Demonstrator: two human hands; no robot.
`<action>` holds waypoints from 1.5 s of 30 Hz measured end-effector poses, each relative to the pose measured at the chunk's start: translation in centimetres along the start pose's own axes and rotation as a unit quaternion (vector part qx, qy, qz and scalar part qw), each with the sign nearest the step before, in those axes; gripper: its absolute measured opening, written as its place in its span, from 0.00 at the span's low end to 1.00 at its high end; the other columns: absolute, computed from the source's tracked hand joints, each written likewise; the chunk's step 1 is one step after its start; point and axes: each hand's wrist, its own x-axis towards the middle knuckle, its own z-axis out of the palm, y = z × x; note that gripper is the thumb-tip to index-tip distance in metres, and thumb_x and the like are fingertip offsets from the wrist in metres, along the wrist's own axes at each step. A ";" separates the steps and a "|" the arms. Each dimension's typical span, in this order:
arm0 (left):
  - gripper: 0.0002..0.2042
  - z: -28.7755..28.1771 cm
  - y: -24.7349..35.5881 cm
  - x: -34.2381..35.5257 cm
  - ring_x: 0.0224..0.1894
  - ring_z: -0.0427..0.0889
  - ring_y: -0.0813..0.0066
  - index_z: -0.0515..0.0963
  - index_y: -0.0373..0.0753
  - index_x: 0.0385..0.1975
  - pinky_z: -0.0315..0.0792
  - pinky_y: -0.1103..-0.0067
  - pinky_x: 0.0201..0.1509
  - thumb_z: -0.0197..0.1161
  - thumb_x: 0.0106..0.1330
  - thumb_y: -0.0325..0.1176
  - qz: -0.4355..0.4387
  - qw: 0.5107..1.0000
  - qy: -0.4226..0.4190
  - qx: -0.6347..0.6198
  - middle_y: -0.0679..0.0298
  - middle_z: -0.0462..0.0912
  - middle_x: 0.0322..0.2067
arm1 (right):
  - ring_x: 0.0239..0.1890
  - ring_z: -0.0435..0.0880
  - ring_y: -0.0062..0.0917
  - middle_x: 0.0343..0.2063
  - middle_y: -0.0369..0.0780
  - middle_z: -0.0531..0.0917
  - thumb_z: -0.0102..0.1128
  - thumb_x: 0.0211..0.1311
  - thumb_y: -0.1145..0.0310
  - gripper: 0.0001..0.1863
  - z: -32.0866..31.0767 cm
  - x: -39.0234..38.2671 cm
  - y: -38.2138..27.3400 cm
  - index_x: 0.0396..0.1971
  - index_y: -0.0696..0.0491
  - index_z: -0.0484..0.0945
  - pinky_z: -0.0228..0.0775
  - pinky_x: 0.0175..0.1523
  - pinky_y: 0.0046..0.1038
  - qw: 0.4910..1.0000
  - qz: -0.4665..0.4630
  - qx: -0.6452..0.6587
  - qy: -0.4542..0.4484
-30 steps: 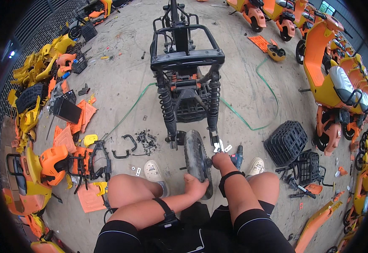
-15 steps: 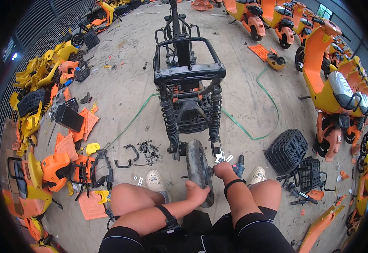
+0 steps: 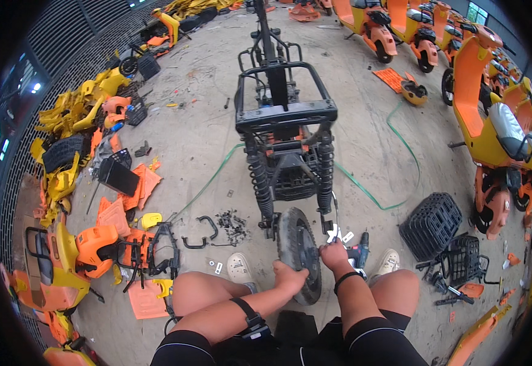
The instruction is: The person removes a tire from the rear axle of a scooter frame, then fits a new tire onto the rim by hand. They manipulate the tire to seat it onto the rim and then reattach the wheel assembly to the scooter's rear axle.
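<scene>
An upright wheel with a black tyre [image 3: 289, 244] stands between my knees, behind a black scooter frame [image 3: 286, 116]. My left hand [image 3: 290, 279] is wrapped round the near part of the tyre. On the wheel's right side, by the hub, my right hand [image 3: 334, 253] is closed with its fingers pointing forward; what it holds is hidden. A thin cable and white tags [image 3: 335, 233] show just beyond those fingers. Two shock absorbers, the left one [image 3: 260, 183] and the right one [image 3: 325, 177], hang from the frame ahead of the wheel.
A drill [image 3: 362, 245] lies by my right foot. Black crates [image 3: 431, 226] are further right. Loose screws [image 3: 232, 227] and black handles [image 3: 200, 233] lie left of the wheel. A green hose [image 3: 373, 198] crosses the floor. Scooters [image 3: 476, 116] line the right; yellow panels [image 3: 89, 97] pile up left.
The whole view has shifted, so the scene sits further right and slightly lower. Both hands remain at the wheel, and the right hand has turned slightly near the hub.
</scene>
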 end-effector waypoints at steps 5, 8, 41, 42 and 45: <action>0.43 -1.3 1.0 0.3 0.61 0.73 0.41 0.56 0.24 0.55 0.70 0.63 0.65 0.76 0.49 0.42 -0.018 0.999 -0.016 -0.040 0.34 0.69 0.57 | 0.40 0.88 0.29 0.31 0.36 0.89 0.49 0.65 0.67 0.11 -0.1 1.0 -0.7 0.33 0.46 0.84 0.68 0.56 0.37 1.000 0.014 0.000 -0.015; 0.42 -1.4 1.8 0.4 0.60 0.74 0.41 0.56 0.23 0.55 0.70 0.64 0.65 0.76 0.50 0.41 0.002 1.000 -0.002 -0.021 0.33 0.70 0.57 | 0.47 0.88 0.31 0.41 0.38 0.89 0.49 0.69 0.65 0.14 -2.0 2.8 -0.8 0.40 0.46 0.86 0.67 0.60 0.40 0.989 0.054 0.028 -0.131; 0.41 -1.5 1.7 1.7 0.61 0.72 0.41 0.57 0.22 0.54 0.70 0.63 0.65 0.76 0.49 0.38 0.002 1.000 -0.001 -0.016 0.33 0.68 0.57 | 0.42 0.85 0.30 0.32 0.38 0.87 0.52 0.62 0.65 0.10 0.3 0.3 0.2 0.31 0.47 0.84 0.71 0.51 0.35 0.996 0.015 0.082 0.014; 0.41 -1.7 2.3 1.3 0.61 0.72 0.41 0.57 0.22 0.55 0.70 0.63 0.65 0.76 0.50 0.39 -0.001 1.000 -0.005 -0.008 0.33 0.68 0.57 | 0.45 0.84 0.30 0.33 0.37 0.87 0.52 0.63 0.65 0.12 0.1 0.7 -0.2 0.35 0.47 0.86 0.72 0.53 0.35 0.997 0.041 0.069 -0.003; 0.41 -1.6 2.7 0.9 0.61 0.72 0.41 0.56 0.23 0.55 0.70 0.62 0.65 0.76 0.51 0.40 0.001 1.000 -0.002 0.012 0.33 0.68 0.58 | 0.47 0.83 0.31 0.35 0.37 0.88 0.50 0.65 0.66 0.14 -0.3 1.5 -1.4 0.38 0.48 0.87 0.73 0.53 0.35 0.992 0.116 0.048 0.001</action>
